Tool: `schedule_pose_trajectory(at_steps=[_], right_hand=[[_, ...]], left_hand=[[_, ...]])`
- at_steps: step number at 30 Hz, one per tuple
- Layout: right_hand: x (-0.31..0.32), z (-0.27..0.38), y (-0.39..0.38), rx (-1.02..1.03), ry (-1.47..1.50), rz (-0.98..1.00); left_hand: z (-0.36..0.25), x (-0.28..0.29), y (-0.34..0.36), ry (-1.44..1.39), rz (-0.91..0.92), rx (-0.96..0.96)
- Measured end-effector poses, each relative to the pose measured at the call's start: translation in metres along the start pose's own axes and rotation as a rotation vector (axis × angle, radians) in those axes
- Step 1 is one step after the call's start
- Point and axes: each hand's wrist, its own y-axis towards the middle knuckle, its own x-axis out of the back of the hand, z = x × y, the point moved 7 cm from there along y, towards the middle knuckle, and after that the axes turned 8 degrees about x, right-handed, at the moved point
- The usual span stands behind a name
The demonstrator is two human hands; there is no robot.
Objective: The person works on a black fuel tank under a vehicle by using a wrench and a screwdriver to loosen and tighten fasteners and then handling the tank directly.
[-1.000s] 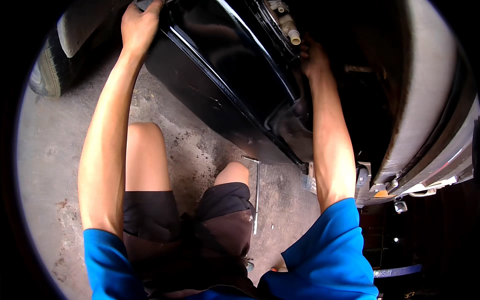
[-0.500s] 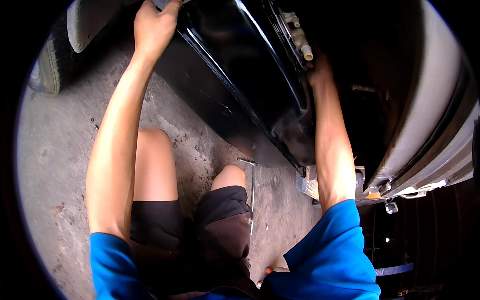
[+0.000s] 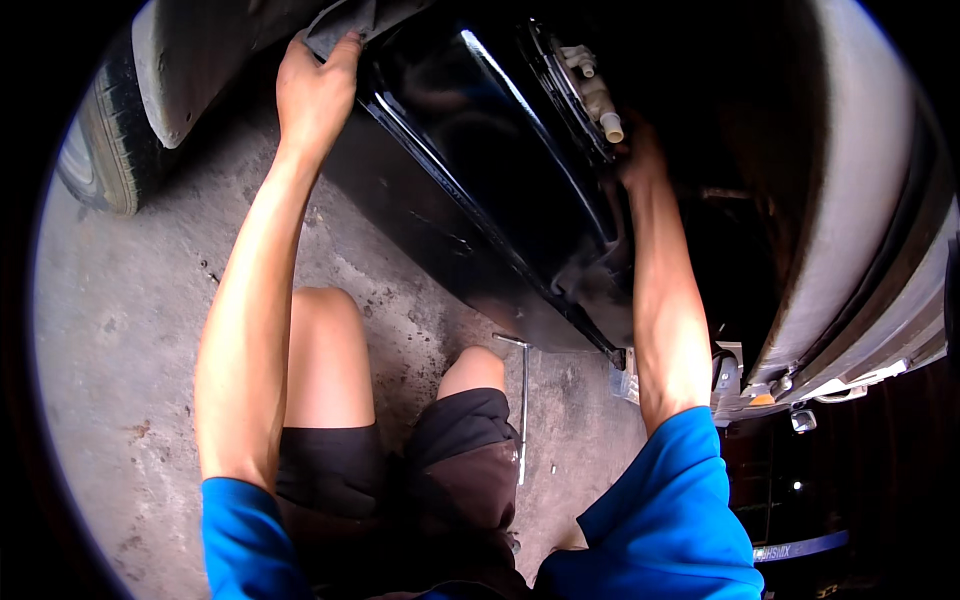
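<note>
My left hand (image 3: 316, 90) grips a grey flap-like piece (image 3: 338, 22) at the upper left end of a large glossy black tank-like part (image 3: 460, 150). The part slants down to the right across my view, above the floor. White plastic fittings (image 3: 600, 105) sit on its upper right side. Just below them, my right hand (image 3: 640, 155) reaches into shadow along the part's right side; its fingers are mostly hidden, and what they hold cannot be made out.
A tyre (image 3: 110, 150) and dark wheel-arch panel (image 3: 165, 75) are at the upper left. Grey bodywork (image 3: 850, 200) curves down the right. A metal T-handled tool (image 3: 523, 420) lies on the stained concrete floor (image 3: 120, 360) beside my right knee.
The view has shifted a little, with tyre, black part and floor tool sitting slightly lower now. Both hands sit lower in the picture; my left hand is also further right, still gripping.
</note>
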Motion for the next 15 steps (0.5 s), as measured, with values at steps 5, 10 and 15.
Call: schedule_pose_trajectory(at_steps=[5, 10, 15], right_hand=[[-0.001, 0.008, 0.001, 0.123, -0.005, 0.079], [-0.009, 0.01, -0.015, 0.135, 0.011, 0.073], [-0.012, 0.016, -0.024, 0.101, 0.035, 0.159]], left_hand=[[-0.005, 0.001, 0.003, -0.021, -0.036, -0.098], [-0.011, 0.002, -0.005, -0.077, -0.017, -0.098], [-0.007, -0.001, 0.0, -0.091, 0.012, -0.092]])
